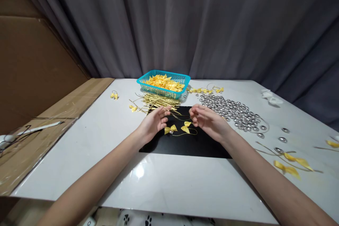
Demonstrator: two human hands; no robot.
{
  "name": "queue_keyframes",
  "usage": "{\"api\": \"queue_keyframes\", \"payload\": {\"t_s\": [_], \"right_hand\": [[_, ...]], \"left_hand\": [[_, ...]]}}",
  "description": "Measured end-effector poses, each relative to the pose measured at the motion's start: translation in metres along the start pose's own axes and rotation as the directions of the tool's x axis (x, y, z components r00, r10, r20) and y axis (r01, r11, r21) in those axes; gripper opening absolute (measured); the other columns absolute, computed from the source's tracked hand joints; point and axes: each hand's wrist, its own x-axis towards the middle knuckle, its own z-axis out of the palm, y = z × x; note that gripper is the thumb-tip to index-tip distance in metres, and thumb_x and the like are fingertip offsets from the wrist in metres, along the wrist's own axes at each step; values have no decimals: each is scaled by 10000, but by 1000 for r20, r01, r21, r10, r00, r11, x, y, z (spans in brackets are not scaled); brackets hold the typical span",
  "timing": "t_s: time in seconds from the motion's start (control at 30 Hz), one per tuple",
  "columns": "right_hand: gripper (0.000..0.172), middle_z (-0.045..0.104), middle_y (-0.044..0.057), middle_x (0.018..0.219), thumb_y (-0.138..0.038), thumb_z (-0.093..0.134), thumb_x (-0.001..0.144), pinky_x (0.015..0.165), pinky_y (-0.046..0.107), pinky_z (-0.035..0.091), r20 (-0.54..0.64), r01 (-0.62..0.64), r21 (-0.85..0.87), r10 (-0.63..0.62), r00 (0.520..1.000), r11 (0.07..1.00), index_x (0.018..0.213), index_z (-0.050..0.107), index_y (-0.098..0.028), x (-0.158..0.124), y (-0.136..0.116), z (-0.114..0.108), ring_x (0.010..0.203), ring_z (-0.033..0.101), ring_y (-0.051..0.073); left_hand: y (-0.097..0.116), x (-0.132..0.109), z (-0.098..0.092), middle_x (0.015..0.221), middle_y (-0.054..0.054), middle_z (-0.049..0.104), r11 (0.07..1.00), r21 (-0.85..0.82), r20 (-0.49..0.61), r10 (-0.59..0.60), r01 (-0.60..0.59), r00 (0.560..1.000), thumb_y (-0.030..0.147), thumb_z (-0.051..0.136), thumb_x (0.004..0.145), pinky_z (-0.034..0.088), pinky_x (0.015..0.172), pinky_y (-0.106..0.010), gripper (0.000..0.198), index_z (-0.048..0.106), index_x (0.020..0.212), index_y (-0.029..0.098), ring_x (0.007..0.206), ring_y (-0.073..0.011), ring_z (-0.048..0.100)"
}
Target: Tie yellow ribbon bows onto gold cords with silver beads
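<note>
Nearest the camera, the left forearm (103,169) is reached in from 7 o'clock and the right forearm (267,176) from 5 o'clock, both over the white desk (185,183). A black mat (180,148) is laid at the centre, and on it, in the gap between the hands, a beaded yellow bow (173,127) and a second yellow bow (185,129) are seen close together. From the beaded bow a thin cord (180,135) is trailed toward 3 o'clock and curled back to the second bow.

The beaded bow is placed at about 4 o'clock from the fingertips of the left hand (150,125), the nearer one; its long axis is pointed roughly from 8 to 2 o'clock. The second bow is set at about 8 o'clock from the fingertips of the right hand (208,123) and just beside them, its loops turned nearer to 1 and 7 o'clock. In the left grip, thumb and fingers are held parted; the right grip is curled, and whether a strand is pinched there cannot be told.

Beyond the mat, gold ties (161,101) are heaped at 11 o'clock before a blue basket (186,84), and silver beads (233,111) are spread at 2 o'clock.
</note>
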Motion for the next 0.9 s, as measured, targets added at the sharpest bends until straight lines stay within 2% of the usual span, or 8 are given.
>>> {"api": "queue_keyframes", "payload": {"t_s": [0.13, 0.2, 0.3, 0.43, 0.53, 0.6, 0.73, 0.9], "right_hand": [[181, 610, -13, 735, -315, 746, 683, 652, 179, 487, 0, 60, -62, -60, 998, 996, 721, 644, -171, -1, 4, 4, 679, 580, 74], [167, 627, -8, 783, -333, 725, 715, 742, 200, 496, 5, 136, -124, -136, 991, 983, 742, 659, -182, -3, 5, 7, 749, 596, 83], [143, 643, 0, 848, -338, 697, 754, 834, 233, 489, 17, 249, -219, -252, 968, 943, 770, 673, -198, -5, 7, 11, 846, 602, 99], [132, 646, 15, 899, -323, 633, 819, 833, 247, 481, 105, 321, -368, -304, 947, 873, 812, 678, -199, -6, 9, 14, 860, 600, 107], [139, 643, 22, 887, -304, 604, 842, 799, 246, 477, 202, 315, -428, -250, 947, 847, 819, 668, -182, -9, 8, 17, 828, 601, 108], [153, 643, 23, 861, -309, 605, 840, 787, 249, 476, 236, 293, -442, -205, 950, 848, 810, 662, -170, -11, 8, 21, 811, 600, 111], [206, 645, 19, 802, -352, 624, 821, 802, 265, 478, 222, 181, -424, -91, 971, 887, 796, 656, -150, -13, 11, 24, 792, 604, 112], [281, 631, 19, 748, -413, 652, 788, 729, 251, 491, 201, 71, -381, 8, 979, 922, 779, 636, -133, -11, 19, 23, 720, 598, 99]], "left_hand": [[-5, -10, 9, 844, -104, 678, 957, 186, 27, -232, 223, 972, 397, 525, 864, 501, 513, -196, 295, 583, 851, 108, 546, -107, 612], [-7, -14, 13, 841, -94, 689, 928, 311, 17, -221, 204, 975, 418, 550, 843, 462, 450, -185, 278, 550, 844, 140, 477, -91, 585], [-9, -16, 16, 726, -44, 666, 925, 379, -131, 45, 8, 990, 368, 593, 811, 360, 358, -175, 235, 515, 898, 164, 354, -60, 479], [-13, -16, 19, 606, 80, 516, 912, 349, -303, 326, -214, 896, 422, 580, 795, 222, 332, -138, 279, 459, 927, 208, 317, -16, 357], [-15, -19, 21, 566, 44, 494, 928, 373, -101, 49, -8, 994, 605, 499, 775, 161, 321, -168, 458, 548, 797, 149, 311, -23, 309], [-17, -20, 21, 550, 44, 455, 922, 374, 4, -108, 99, 994, 603, 526, 762, 118, 339, -165, 486, 580, 707, 123, 330, -7, 249], [-20, -14, 12, 489, 90, 310, 960, 274, 18, -69, 61, 997, 403, 712, 696, 63, 368, -161, 340, 588, 592, 104, 380, 0, 154], [-14, 0, -3, 523, 93, 322, 980, 198, -40, 0, 8, 999, 303, 703, 726, 135, 349, -134, 239, 702, 850, 99, 378, 3, 194]]}}
